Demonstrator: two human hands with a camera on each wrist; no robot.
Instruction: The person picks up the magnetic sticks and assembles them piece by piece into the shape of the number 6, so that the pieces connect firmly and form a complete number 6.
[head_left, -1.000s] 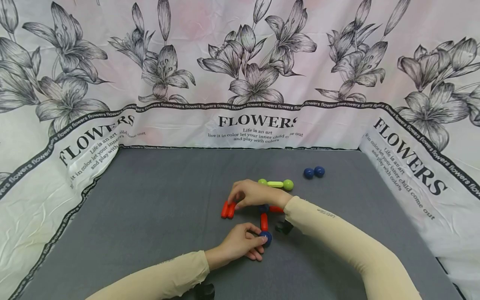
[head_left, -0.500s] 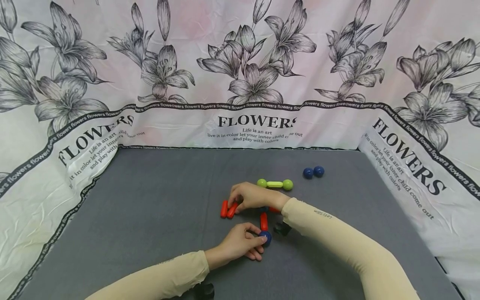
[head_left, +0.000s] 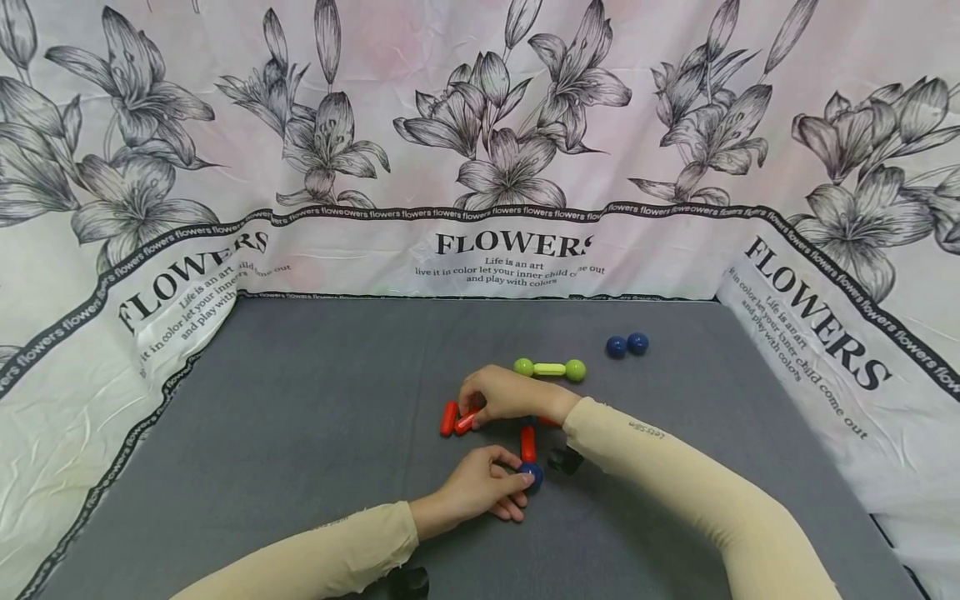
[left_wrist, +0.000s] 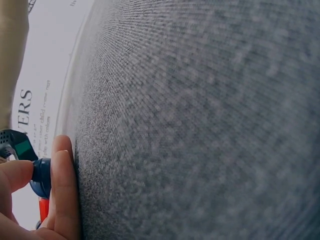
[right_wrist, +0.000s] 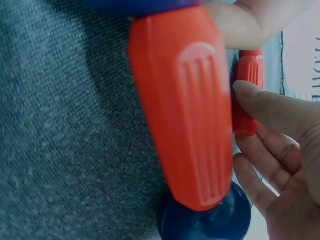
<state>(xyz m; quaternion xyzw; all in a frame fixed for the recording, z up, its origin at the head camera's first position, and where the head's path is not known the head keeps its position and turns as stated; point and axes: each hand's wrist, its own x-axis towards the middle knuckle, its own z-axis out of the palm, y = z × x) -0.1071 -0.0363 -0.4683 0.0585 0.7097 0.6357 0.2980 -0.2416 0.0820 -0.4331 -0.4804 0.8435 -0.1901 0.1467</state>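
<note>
My left hand (head_left: 480, 483) pinches a blue ball (head_left: 532, 477) between thumb and fingers. That ball sits on the near end of a red ridged rod (head_left: 528, 444), whose far end meets another blue ball mostly hidden under my right hand (head_left: 510, 393). A further red rod (head_left: 549, 421) shows partly beneath the right wrist. With thumb and fingertips my right hand pinches a loose red rod (head_left: 466, 422), which lies tilted on the cloth; the right wrist view shows this held rod (right_wrist: 247, 95) too. Just left of it rests one more red rod (head_left: 448, 418).
Behind my right hand lies a yellow-green rod (head_left: 550, 369) with a green ball at each end. Two blue balls (head_left: 627, 345) sit together farther back on the right. A grey cloth (head_left: 322, 400) covers the table, and a flowered curtain (head_left: 345, 250) encloses it.
The rod under my right fingers has turned from lying alongside its neighbour to a slant, its far end swinging right. My right hand has shifted slightly; my left hand stays put.
</note>
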